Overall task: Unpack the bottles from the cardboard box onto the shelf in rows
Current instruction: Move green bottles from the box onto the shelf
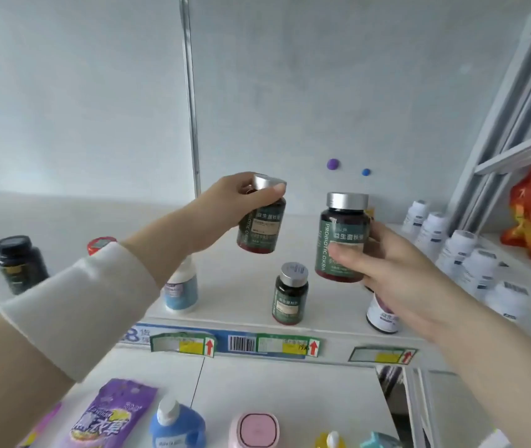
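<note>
My left hand (241, 202) grips a dark bottle with a green label and silver cap (262, 226) near its top, holding it tilted above the white shelf (231, 279). My right hand (383, 263) holds a second, larger-looking bottle of the same kind (343, 240) upright by its body, to the right and a little nearer. A third matching bottle (290, 294) stands on the shelf near the front edge, below and between the two held ones. The cardboard box is out of view.
On the shelf stand a black bottle (20, 263) at the left, a red-capped white bottle (180, 286) behind my left forearm, a purple-labelled bottle (382, 313) under my right hand, and a row of white bottles (458, 250) at the right. Price tags (285, 344) line the shelf's front edge.
</note>
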{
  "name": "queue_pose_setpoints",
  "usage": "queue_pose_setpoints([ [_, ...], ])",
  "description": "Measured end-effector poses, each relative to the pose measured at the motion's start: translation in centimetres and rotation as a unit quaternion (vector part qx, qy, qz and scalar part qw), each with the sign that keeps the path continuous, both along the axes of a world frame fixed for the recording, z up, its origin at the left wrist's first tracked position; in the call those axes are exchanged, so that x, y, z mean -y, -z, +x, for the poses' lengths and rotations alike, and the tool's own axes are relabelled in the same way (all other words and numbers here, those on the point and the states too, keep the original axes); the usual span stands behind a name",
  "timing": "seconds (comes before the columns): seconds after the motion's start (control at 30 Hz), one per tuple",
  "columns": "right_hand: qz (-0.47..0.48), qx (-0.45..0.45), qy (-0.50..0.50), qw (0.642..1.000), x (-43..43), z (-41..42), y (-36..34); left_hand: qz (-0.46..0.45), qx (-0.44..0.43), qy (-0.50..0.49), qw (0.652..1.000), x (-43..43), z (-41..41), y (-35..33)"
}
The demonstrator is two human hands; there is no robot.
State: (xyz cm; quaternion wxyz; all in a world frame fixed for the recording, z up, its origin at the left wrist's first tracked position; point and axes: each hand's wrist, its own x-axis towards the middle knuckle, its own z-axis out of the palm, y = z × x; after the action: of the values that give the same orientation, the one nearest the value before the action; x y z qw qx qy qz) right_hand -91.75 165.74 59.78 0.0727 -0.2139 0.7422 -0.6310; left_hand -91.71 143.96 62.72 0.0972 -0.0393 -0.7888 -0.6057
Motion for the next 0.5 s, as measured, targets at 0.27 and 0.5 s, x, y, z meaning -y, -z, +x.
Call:
queue_pose_setpoints([
  [0.27,0.138,-0.024,0.004,0.99,3.9,-12.3,-1.5,-0.108,0.033,-0.016,0.993,3.8,-13.2,-0.1],
  [0.5,0.197,0.019,0.018,0.98,7.3,-21.1,1.5,-0.207,0.05,0.012,0.977,5.1,-24.5,2.6],
])
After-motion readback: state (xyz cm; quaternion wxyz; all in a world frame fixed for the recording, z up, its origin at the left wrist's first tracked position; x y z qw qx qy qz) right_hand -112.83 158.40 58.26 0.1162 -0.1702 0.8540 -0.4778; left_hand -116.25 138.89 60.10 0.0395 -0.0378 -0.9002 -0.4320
